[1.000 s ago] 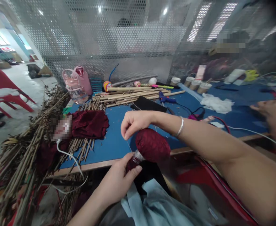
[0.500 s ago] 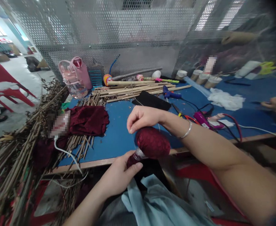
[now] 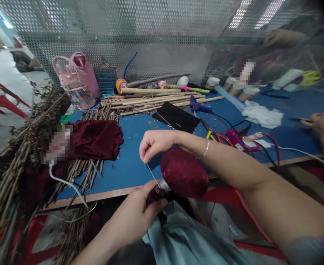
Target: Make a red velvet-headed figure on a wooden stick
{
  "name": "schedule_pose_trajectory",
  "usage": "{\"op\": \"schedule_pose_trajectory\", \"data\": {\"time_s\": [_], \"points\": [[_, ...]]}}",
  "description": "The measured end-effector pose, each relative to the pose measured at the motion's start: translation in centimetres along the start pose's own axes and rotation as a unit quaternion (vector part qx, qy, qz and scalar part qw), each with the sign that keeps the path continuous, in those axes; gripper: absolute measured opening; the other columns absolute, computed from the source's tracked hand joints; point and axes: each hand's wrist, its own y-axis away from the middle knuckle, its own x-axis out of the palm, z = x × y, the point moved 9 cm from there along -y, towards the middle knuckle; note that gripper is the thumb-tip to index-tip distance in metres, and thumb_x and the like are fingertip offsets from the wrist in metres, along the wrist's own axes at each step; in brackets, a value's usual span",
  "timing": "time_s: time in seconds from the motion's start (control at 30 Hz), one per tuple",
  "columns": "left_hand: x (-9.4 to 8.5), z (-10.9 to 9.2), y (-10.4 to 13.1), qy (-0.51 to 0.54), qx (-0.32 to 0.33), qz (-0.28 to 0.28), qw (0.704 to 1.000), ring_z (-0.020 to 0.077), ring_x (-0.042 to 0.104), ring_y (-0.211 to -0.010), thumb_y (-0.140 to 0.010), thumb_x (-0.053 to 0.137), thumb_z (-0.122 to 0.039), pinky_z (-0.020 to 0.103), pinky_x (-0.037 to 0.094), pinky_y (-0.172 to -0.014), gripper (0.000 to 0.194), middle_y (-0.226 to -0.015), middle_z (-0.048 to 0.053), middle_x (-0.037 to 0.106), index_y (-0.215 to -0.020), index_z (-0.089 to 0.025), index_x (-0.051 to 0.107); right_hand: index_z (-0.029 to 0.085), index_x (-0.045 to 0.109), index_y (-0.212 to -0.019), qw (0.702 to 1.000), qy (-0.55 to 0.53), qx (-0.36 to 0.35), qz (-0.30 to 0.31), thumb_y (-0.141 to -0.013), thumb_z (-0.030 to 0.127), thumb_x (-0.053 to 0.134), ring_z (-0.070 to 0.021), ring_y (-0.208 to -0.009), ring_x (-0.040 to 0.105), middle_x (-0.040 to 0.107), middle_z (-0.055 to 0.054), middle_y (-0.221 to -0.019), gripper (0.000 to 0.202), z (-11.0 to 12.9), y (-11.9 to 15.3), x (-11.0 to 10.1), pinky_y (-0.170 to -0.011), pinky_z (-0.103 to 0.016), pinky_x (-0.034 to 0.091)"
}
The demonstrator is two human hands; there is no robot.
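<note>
Left hand (image 3: 139, 217): gripping the gathered neck of a dark red cloth bundle (image 3: 184, 173), fingers closed round it just below the wound binding, near the bench's near edge.
Right hand (image 3: 154, 144): pinching a thin thread (image 3: 152, 173) between thumb and forefinger, grip closed; the thread is running taut down to the binding at the bundle's neck.
Bundle: sitting in the air between the two hands, its round head pointing right, over the person's lap.
Bench (image 3: 134, 162): blue top, lying just beyond the hands.
Far side: bamboo sticks (image 3: 156, 101) lying in a row; a pink bag (image 3: 77, 79) standing at far left.
Left: dark red cloth (image 3: 95, 138) lying on twigs (image 3: 18, 147).
Right: blue glue gun (image 3: 199, 107), black cloth (image 3: 177, 117), white rag (image 3: 262, 115); another person's hand (image 3: 323, 127) resting at the far right edge.
</note>
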Motion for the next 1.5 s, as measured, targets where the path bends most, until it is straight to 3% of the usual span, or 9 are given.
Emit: {"op": "schedule_pose_trajectory", "data": {"time_s": [0.1,0.33,0.53,0.7,0.83,1.03,1.23,1.33,1.5], "points": [[-0.7,-0.3,0.4,-0.019,0.009,-0.014,1.0,0.0176,0.057,-0.08,-0.085,0.05,-0.028,0.029,0.043,-0.075,0.025,-0.089,0.001,0.066,-0.108,-0.024,0.057,0.008,0.068,-0.079,0.998,-0.05,0.038,-0.005,-0.071,0.027,0.066,-0.0074,-0.061,0.055,0.065,-0.002,-0.069,0.021,-1.4,0.0,1.0,-0.06,-0.017,0.042],[-7.2,3.0,0.3,0.067,-0.049,-0.252,0.964,0.0135,0.053,-0.06,-0.087,0.043,-0.045,0.023,0.042,-0.054,0.04,-0.07,0.0,0.056,-0.118,-0.02,0.045,0.01,0.066,-0.087,0.971,-0.002,0.044,-0.237,-0.078,0.035,0.06,-0.0148,-0.077,0.059,0.067,-0.006,-0.084,0.027,-2.3,1.8,-0.3,-0.071,-0.025,0.047],[-8.1,4.3,-2.4,0.169,-0.051,-0.247,0.953,0.0057,0.033,-0.041,-0.082,0.05,-0.049,0.018,0.029,-0.04,0.046,-0.058,-0.008,0.041,-0.118,-0.021,0.046,0.014,0.067,-0.079,0.939,0.172,0.007,-0.296,-0.086,0.026,0.048,-0.0091,-0.059,0.056,0.066,-0.002,-0.068,0.024,1.1,4.1,0.2,-0.058,-0.02,0.037],[-7.9,4.4,-3.0,0.193,-0.058,-0.233,0.951,0.0051,0.029,-0.039,-0.081,0.053,-0.046,0.017,0.027,-0.038,0.047,-0.055,-0.009,0.038,-0.12,-0.02,0.046,0.016,0.063,-0.078,0.864,0.449,-0.009,-0.225,-0.084,0.019,0.046,-0.012,-0.062,0.055,0.065,-0.003,-0.069,0.018,5.6,5.0,1.3,-0.056,-0.025,0.029],[-7.3,3.1,-3.7,0.163,-0.015,-0.221,0.962,0.0071,0.037,-0.043,-0.08,0.056,-0.041,0.019,0.032,-0.043,0.039,-0.057,-0.005,0.046,-0.111,-0.018,0.056,0.016,0.061,-0.075,0.817,0.543,-0.023,-0.193,-0.083,0.018,0.044,-0.0127,-0.06,0.052,0.063,-0.003,-0.068,0.019,7.7,4.7,0.8,-0.053,-0.027,0.02],[-6.3,1.3,-3.9,0.113,0.031,-0.2,0.973,0.0116,0.049,-0.058,-0.081,0.056,-0.036,0.024,0.041,-0.057,0.033,-0.069,0.0,0.057,-0.107,-0.016,0.06,0.017,0.063,-0.073,0.799,0.589,-0.001,-0.122,-0.081,0.016,0.046,-0.014,-0.062,0.054,0.064,-0.004,-0.071,0.019,9.3,3.2,-1.2,-0.05,-0.027,0.015],[-4.4,1.1,-3.7,0.068,0.041,-0.145,0.986,0.0171,0.055,-0.081,-0.085,0.049,-0.033,0.028,0.042,-0.075,0.03,-0.09,0.004,0.063,-0.109,-0.017,0.057,0.019,0.067,-0.072,0.789,0.612,0.029,-0.05,-0.076,0.014,0.05,-0.0162,-0.06,0.056,0.065,-0.005,-0.066,0.018,10.0,1.8,-0.2,-0.05,-0.026,0.019],[-2.9,0.6,-3.1,0.044,0.036,-0.12,0.991,0.0175,0.055,-0.081,-0.086,0.047,-0.034,0.029,0.041,-0.076,0.034,-0.092,0.004,0.064,-0.115,-0.018,0.053,0.018,0.07,-0.074,0.803,0.594,0.049,-0.006,-0.073,0.014,0.053,-0.0164,-0.063,0.057,0.066,-0.006,-0.066,0.017,9.8,0.9,0.0,-0.054,-0.026,0.026],[-0.4,-2.5,-0.3,-0.02,0.073,-0.034,0.997,0.0141,0.05,-0.067,-0.087,0.046,-0.035,0.025,0.038,-0.063,0.035,-0.08,0.0,0.062,-0.12,-0.023,0.051,0.013,0.072,-0.081,0.941,0.29,0.096,0.146,-0.072,0.018,0.064,-0.0103,-0.068,0.058,0.069,-0.001,-0.072,0.014,6.1,0.2,-1.1,-0.065,-0.021,0.038]]}}
